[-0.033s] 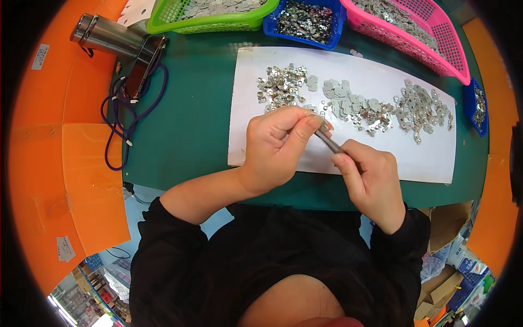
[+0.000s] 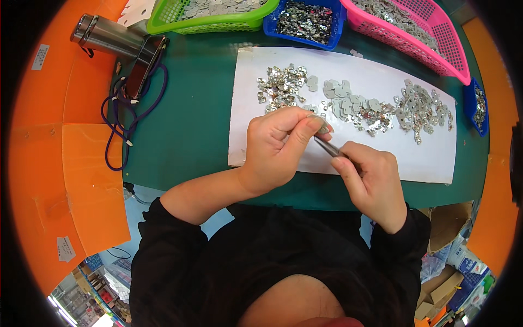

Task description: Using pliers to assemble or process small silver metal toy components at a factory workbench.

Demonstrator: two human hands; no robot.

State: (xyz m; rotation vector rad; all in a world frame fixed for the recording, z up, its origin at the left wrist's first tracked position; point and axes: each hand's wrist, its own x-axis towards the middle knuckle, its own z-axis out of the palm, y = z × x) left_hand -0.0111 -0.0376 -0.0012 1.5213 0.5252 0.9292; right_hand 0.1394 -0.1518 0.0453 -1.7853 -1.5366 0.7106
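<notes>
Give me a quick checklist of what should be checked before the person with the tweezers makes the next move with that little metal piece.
1. Small metal piece pinched in the left hand's fingertips: ok.
2. Tweezers gripped in the right hand, tips aimed at the piece: ok.
3. Tweezer tips actually touching the piece: cannot tell, the fingers hide the contact.
4. Both hands over the white sheet, so a dropped piece would land on it: ok.
5. Supply within reach: piles of metal parts lie on the sheet just beyond the hands: ok.
6. Purple cable clear of the working area, off to the left on the green mat: ok.
</notes>
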